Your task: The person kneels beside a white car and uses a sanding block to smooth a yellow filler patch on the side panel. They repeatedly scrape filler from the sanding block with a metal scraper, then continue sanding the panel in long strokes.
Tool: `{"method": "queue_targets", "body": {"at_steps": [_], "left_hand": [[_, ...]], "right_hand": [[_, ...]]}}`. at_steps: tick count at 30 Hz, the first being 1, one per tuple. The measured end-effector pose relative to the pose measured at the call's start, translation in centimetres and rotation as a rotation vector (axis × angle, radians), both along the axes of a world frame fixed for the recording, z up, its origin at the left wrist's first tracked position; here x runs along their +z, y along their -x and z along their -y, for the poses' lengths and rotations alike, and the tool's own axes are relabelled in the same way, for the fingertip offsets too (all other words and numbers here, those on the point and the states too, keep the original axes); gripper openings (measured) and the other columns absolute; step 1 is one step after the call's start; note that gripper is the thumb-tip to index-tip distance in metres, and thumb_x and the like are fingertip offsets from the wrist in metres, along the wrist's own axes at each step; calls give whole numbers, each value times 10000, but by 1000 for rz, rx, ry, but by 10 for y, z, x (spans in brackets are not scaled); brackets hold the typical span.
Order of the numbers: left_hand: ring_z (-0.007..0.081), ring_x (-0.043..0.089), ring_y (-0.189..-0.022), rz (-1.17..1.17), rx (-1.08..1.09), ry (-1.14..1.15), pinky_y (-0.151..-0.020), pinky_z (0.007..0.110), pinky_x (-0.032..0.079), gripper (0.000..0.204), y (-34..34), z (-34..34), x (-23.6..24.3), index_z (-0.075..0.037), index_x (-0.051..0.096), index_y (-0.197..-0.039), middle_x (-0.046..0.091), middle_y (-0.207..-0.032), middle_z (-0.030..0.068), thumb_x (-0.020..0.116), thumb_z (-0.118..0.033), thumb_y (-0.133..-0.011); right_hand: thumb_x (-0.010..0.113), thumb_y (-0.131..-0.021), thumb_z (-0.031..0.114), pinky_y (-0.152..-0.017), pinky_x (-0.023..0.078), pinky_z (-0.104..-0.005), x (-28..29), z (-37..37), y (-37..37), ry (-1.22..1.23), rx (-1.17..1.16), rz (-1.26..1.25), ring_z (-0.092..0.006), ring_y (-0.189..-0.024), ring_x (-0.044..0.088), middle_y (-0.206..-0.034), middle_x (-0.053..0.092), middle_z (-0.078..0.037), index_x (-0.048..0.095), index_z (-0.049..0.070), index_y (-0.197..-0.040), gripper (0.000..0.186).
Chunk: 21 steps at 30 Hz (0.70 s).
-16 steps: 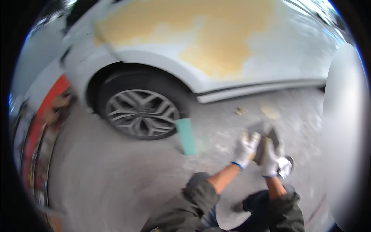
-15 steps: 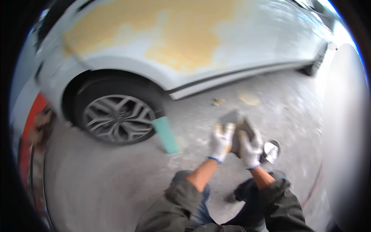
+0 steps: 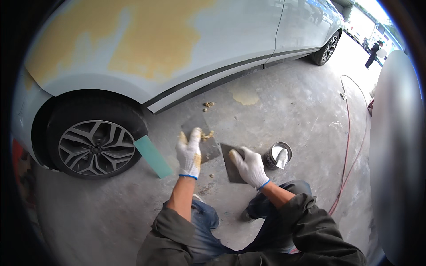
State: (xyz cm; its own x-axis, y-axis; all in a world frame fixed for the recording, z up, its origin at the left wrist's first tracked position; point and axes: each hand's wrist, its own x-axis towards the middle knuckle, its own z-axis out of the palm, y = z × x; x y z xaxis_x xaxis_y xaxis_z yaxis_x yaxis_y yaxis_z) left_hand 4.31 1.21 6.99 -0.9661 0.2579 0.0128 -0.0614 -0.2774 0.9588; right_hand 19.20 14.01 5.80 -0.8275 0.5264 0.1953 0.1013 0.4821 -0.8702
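My left hand [image 3: 190,153], in a white knit glove with yellow smears, grips a dark grey flat plate [image 3: 210,152]. Yellowish clumps of putty [image 3: 207,135] show at the plate, near my fingers. In my right hand [image 3: 252,167], also gloved, is a dark flat putty spreader [image 3: 232,172], held by its edge with the thumb on its face. A small gap separates the two sheets. Ahead of me stands a light-coloured car [image 3: 239,40], with a broad patch of yellow filler [image 3: 153,40] over its side panel.
Right of my right hand stands an open can [image 3: 268,159] with a white tube [image 3: 281,158] at its top. A green strip [image 3: 153,157] leans by the car's wheel [image 3: 95,146]. Putty crumbs [image 3: 207,106] and a red hose [image 3: 347,150] lie on the floor. Someone [image 3: 373,54] stands far right.
My hands were close together with the plate and spreader overlapping; now they are apart. The view has swung right, showing the car's far wheel and the hose.
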Motion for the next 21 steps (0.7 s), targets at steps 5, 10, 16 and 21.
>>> {"method": "queue_targets", "body": {"at_steps": [5,10,16,21], "left_hand": [[130,602,-878,52,85,-34,-787,279,489,279,11,3,1,7,636,-1067,663,-1023,61,693,-228,-928],[122,602,-847,28,43,-13,-772,276,484,248,8,-9,-10,-1,645,-1042,671,-972,40,674,-221,-933],[174,637,-725,-138,14,291,-692,323,506,277,-10,-17,-18,10,645,-939,692,-818,102,692,-257,-880],[231,692,-673,-82,-219,395,-615,353,543,281,-31,-17,-6,10,646,-931,708,-785,134,713,-257,-874]], "right_hand": [[488,-981,584,-361,367,-248,2,-14,7,1208,155,305,-80,-443,468,-618,514,34,602,22,-1281,648],[458,-1010,526,-324,219,-210,-18,3,-2,1900,769,231,-34,-393,316,-564,371,60,356,4,-1460,696],[404,-998,600,-303,214,-196,0,7,2,1743,686,463,-22,-353,278,-505,356,65,553,16,-1231,647],[500,-963,561,-300,231,-208,-4,5,-3,1540,572,508,-43,-345,326,-506,405,41,611,67,-983,507]]}}
